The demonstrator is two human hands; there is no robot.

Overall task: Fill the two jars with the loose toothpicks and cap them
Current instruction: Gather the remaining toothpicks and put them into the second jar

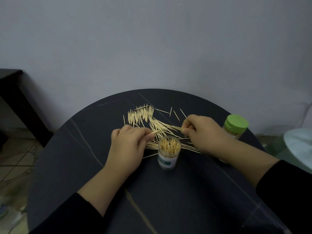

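Toothpicks (143, 115) spread beyond the left hand (130, 142) and right hand (202, 132), each pinching a few; open jar (169, 151) between them, capped jar (235, 126) just outside the right.

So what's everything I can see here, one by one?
Table: one, round, dark with pale veins, foreground.
Loose toothpicks: too many to count, pale wood, spread over the table's far half.
Open jar: one, clear with white-and-teal label, table centre, packed with toothpicks, no lid.
Capped jar: one, clear with green lid, table's right edge.
Wall: one, grey-blue, behind the table.
Dark furniture: one, black, left by the wall.
Pale round object: one, whitish, far right, unidentifiable.
Sleeves: two, black, bottom corners.
Left hand: one, pinches a few loose toothpicks, left of the open jar.
Right hand: one, pinches loose toothpicks, right of the open jar.
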